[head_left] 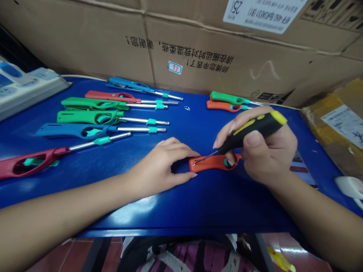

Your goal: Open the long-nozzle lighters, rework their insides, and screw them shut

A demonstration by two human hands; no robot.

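Holding black-and-yellow screwdriver (251, 128) over orange lighter (212, 163)

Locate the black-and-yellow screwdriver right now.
Head view, right of centre: the screwdriver is in the right hand, its tip at the left-hand end of the orange lighter, near the left hand.

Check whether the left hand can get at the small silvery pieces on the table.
Probably yes: nothing stands between the left hand and the small silvery pieces, just blue table. It would likely need to let go of the orange lighter first.
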